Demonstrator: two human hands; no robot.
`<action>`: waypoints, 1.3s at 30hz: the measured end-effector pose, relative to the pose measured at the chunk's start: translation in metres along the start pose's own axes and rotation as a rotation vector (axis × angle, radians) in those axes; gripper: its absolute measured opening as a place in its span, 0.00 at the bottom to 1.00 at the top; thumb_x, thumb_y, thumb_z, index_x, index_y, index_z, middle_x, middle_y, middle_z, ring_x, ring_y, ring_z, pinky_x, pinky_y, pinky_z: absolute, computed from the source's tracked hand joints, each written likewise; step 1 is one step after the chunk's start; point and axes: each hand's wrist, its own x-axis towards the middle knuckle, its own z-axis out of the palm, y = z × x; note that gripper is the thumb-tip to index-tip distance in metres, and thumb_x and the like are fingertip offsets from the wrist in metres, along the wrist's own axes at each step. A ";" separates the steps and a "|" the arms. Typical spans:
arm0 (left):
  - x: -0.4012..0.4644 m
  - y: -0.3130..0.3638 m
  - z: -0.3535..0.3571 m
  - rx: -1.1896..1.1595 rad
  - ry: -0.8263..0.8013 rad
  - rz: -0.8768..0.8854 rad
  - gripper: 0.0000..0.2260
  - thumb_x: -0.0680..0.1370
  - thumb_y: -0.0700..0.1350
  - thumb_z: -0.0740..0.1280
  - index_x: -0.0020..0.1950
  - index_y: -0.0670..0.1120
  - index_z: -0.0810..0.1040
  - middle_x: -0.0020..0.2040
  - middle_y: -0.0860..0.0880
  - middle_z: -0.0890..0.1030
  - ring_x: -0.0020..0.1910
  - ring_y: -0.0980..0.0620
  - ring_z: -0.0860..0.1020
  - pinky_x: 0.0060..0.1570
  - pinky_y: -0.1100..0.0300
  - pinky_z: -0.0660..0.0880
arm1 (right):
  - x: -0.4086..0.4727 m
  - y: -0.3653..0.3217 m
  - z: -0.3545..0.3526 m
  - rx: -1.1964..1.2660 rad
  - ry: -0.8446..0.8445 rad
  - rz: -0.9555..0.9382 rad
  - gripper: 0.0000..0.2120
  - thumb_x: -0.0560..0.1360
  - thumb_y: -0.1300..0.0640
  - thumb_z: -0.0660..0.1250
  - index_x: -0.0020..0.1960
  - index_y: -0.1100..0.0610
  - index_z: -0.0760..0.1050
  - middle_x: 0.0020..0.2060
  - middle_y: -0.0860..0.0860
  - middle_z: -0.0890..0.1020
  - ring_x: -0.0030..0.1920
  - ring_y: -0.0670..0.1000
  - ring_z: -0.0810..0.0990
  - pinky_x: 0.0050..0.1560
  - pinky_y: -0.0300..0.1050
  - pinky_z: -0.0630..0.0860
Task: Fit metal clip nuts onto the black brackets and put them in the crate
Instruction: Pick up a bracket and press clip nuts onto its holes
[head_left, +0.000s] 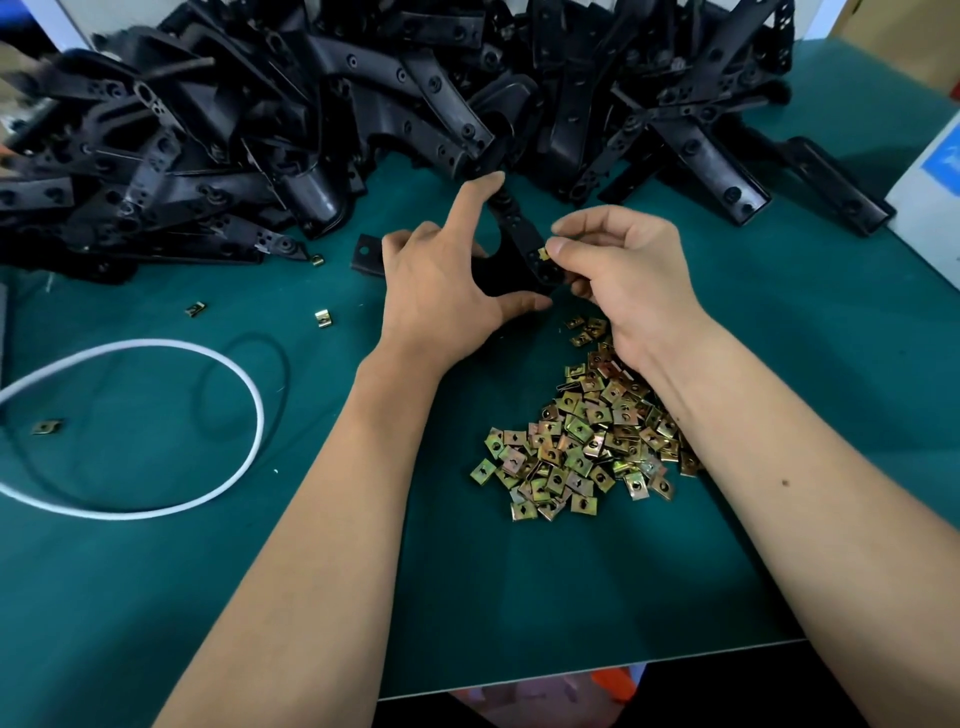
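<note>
Left hand (441, 280) grips black bracket (524, 244), right hand (618, 270) fingers pinch clip nut (543, 253) at its edge; bare green surface (519, 587) lies nearer the front edge.

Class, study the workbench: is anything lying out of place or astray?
Yes. Four clip nuts lie scattered on the green mat, left of the hands, well apart from the main nut pile. One sits inside the white cord loop.
</note>
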 end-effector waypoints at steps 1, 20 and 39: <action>0.000 0.001 0.000 0.001 0.007 0.002 0.48 0.62 0.71 0.77 0.77 0.62 0.60 0.47 0.56 0.80 0.56 0.53 0.77 0.60 0.59 0.56 | -0.001 0.000 0.000 -0.011 -0.009 -0.019 0.06 0.73 0.65 0.76 0.48 0.57 0.84 0.33 0.46 0.84 0.34 0.41 0.79 0.35 0.34 0.74; 0.001 0.005 -0.004 0.038 0.047 0.018 0.48 0.63 0.69 0.78 0.78 0.60 0.62 0.48 0.55 0.81 0.57 0.51 0.77 0.61 0.58 0.57 | 0.002 -0.008 -0.012 -0.339 -0.174 -0.279 0.17 0.77 0.56 0.73 0.66 0.49 0.78 0.40 0.47 0.87 0.42 0.40 0.83 0.47 0.31 0.74; 0.003 -0.011 -0.001 -0.157 0.085 -0.195 0.39 0.69 0.74 0.66 0.77 0.63 0.61 0.44 0.60 0.78 0.48 0.77 0.63 0.69 0.51 0.60 | 0.005 -0.021 -0.027 -1.029 -0.447 -0.333 0.04 0.74 0.56 0.76 0.42 0.49 0.82 0.35 0.44 0.83 0.38 0.41 0.81 0.39 0.33 0.74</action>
